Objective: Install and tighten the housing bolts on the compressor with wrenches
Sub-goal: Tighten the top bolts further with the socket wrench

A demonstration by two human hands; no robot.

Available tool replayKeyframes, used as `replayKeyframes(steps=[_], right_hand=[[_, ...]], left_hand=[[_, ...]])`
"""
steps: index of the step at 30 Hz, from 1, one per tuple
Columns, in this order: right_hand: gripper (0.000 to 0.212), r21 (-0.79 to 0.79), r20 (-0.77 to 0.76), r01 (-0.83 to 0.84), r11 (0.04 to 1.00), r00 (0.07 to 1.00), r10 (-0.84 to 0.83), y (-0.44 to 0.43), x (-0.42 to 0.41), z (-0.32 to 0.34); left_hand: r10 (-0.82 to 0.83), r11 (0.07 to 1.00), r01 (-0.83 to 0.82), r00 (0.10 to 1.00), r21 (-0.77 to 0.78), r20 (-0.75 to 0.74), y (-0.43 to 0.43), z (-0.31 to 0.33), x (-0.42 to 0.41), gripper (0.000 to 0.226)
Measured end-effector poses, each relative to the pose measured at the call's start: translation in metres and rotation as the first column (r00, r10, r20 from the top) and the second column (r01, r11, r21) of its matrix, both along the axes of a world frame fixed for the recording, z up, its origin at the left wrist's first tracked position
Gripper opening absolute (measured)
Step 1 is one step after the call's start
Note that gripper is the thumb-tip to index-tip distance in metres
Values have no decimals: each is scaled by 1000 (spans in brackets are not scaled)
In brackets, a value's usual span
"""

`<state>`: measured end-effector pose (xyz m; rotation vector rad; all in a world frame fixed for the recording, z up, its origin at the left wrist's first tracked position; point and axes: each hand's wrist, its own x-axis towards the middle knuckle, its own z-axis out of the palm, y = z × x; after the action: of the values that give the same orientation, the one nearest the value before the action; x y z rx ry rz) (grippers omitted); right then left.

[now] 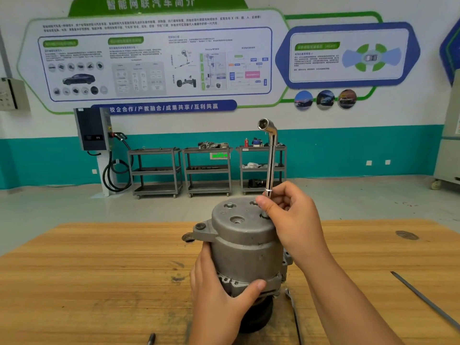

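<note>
Wooden workbench (99,270), compressor (245,242), teal-banded wall (348,153), carts (207,169)

The socket wrench (271,158) loses its lower end behind the right hand (293,220) atop the compressor (245,242); what the tip sits on, can't tell. Right of the compressor, a flat wrench (295,317) runs off the bottom edge. Farther right, a thin rod (428,301) leaves view.

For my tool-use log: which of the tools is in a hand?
The L-shaped socket wrench, upright in the right hand on the compressor top; the flat wrench and the rod lie on the table.
</note>
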<state>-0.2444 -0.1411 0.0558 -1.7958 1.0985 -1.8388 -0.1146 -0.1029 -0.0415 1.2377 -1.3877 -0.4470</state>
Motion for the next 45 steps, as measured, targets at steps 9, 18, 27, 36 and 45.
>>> replayKeyframes(steps=[9, 18, 27, 36, 45], right_hand=[[19, 85, 33, -123, 989, 992, 121, 4, -6, 6], [18, 40, 63, 102, 994, 993, -104, 3, 13, 3], [21, 25, 113, 156, 987, 981, -158, 7, 20, 3], [11, -12, 308, -56, 998, 950, 57, 17, 10, 18], [15, 60, 119, -109, 992, 988, 101, 27, 24, 11]], left_hand=[[-8, 1000, 8, 1000, -7, -18, -1, 0, -2, 127], [84, 996, -84, 995, 3, -57, 4, 2, -11, 130], [130, 982, -129, 992, 138, 0, 15, 13, -15, 142], [86, 975, -93, 995, 204, 41, 17, 19, -9, 138], [123, 804, -518, 626, 293, 770, 43, -10, 93, 71]])
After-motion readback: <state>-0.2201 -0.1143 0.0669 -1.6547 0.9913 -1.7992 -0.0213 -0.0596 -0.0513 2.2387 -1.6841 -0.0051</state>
